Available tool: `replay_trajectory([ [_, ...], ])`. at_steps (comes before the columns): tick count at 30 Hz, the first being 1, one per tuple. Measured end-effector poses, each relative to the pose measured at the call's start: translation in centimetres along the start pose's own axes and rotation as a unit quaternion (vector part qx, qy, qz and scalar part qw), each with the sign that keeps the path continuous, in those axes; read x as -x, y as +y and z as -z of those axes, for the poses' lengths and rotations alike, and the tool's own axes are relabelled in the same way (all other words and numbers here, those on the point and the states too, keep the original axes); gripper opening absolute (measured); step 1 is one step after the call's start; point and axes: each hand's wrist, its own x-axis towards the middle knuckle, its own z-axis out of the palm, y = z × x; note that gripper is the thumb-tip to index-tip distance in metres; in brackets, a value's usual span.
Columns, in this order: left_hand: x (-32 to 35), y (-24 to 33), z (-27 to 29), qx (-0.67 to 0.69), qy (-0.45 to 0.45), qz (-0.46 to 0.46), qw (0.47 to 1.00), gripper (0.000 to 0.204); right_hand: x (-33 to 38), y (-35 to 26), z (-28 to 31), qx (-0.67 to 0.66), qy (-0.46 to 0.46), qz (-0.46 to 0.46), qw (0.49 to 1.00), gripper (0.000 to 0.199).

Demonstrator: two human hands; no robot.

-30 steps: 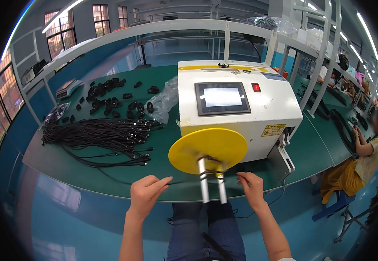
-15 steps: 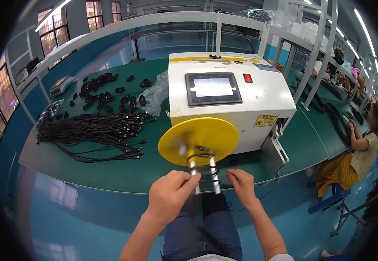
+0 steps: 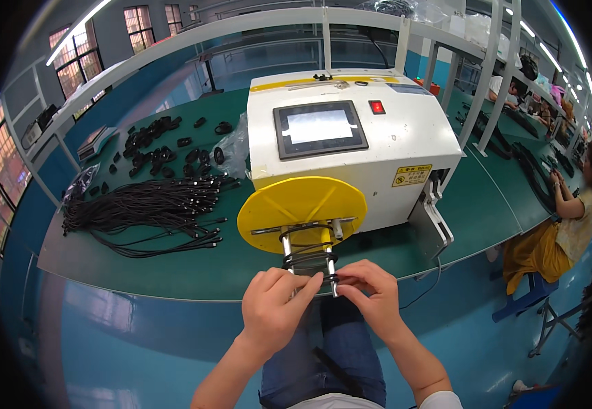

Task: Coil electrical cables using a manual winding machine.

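Observation:
A white winding machine with a screen stands on the green table. A yellow disc on its front carries two metal rods that stick out toward me. A black cable is wrapped in loops around those rods. My left hand and my right hand meet at the rods' tips, both pinching the cable's lower loops.
A big bundle of loose black cables lies on the table to the left, with several coiled ones behind it. A seated person works at the right bench. A metal bracket sticks out by the machine's right side.
Both hands have come in from either side of the rods and closed on the cable at their tips. Loops of cable now sit around the rods.

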Motion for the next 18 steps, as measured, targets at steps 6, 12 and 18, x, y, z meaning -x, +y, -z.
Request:
replay_trajectory([
  [6, 1.6, 0.0, -1.0, -0.003, 0.041, 0.024, 0.999, 0.032, -0.9, -1.3, -0.9, 0.142, 0.0, 0.083, 0.986, 0.016],
  [12, 1.8, -0.6, 2.0, 0.046, 0.137, 0.148, 0.978, 0.057, -1.6, -1.5, -1.0, 0.153, -0.022, 0.102, 0.983, 0.014],
  [18, -0.7, 2.4, 3.5, 0.047, 0.062, 0.183, 0.98, 0.065, -1.7, -1.4, -0.6, 0.204, -0.032, 0.136, 0.969, 0.015],
])
